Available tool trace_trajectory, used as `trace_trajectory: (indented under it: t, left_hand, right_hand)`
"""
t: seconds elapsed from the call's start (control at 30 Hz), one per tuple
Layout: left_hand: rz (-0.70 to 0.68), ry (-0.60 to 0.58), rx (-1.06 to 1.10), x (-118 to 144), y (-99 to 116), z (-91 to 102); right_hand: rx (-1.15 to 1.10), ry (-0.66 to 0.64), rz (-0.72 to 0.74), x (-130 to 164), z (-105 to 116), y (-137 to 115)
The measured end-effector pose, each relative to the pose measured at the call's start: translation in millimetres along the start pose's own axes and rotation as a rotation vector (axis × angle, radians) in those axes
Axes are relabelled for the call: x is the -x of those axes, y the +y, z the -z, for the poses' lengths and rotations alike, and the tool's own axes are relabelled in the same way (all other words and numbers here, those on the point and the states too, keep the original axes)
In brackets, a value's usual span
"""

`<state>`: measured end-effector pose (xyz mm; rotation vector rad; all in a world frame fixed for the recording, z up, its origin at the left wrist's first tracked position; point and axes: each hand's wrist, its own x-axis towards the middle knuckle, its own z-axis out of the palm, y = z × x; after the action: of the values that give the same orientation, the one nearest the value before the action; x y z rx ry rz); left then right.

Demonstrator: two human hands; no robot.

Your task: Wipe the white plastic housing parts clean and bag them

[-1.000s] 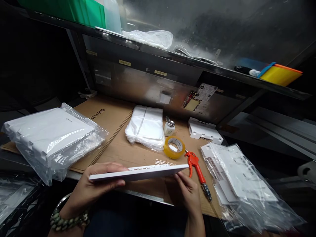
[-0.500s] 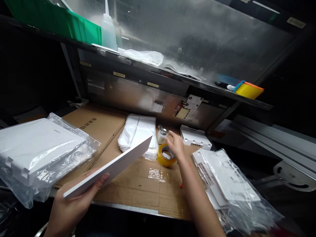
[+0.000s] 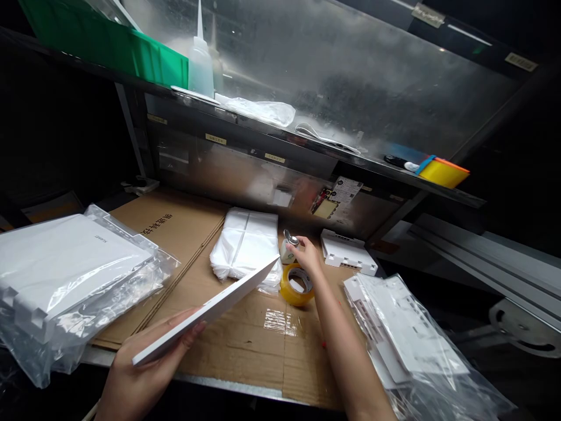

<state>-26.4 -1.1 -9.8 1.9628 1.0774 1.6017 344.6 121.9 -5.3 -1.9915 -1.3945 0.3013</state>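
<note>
My left hand [image 3: 151, 358] is closed on the edge of a flat white plastic panel [image 3: 214, 310], which it holds tilted above the cardboard. Beyond the tape, my right hand [image 3: 305, 255] has its fingers on a small white pump dispenser bottle [image 3: 287, 254] with a flip-up metal lid. The fingers wrap partly round the bottle's top and hide some of it. Just below that hand a roll of yellow packing tape [image 3: 287, 293] lies on the cardboard. To the left of the bottle is a stack of white bags [image 3: 252, 234].
Bagged white housings [image 3: 74, 251] are piled at left, bagged white panels [image 3: 412, 327] at right. A white device [image 3: 348, 252] lies at the back right. Overhead, a metal shelf [image 3: 263, 126] carries a green bin [image 3: 131, 52], a squeeze bottle [image 3: 200, 67] and a yellow box [image 3: 442, 172].
My right hand has moved onto the small bottle, and its fingers have closed in on it. The panel in my left hand has shifted slightly right and down in the view.
</note>
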Motion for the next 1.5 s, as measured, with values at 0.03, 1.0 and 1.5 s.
trace_trajectory:
  t: [0.03,1.0,1.5]
  left_hand:
    - [-0.004,-0.001,-0.005,0.3,-0.9,-0.8]
    - [-0.237,-0.033,-0.112,4.0,-5.5,-0.1]
    - [-0.204,-0.069,-0.097,1.9,6.4,-11.6]
  right_hand:
    - [0.016,-0.007,-0.001,1.4,5.0,-1.1]
    - [0.456,-0.078,0.142,-10.3,42.4,-41.4]
    - [-0.422,0.011,0.619,170.9,36.5,-126.0]
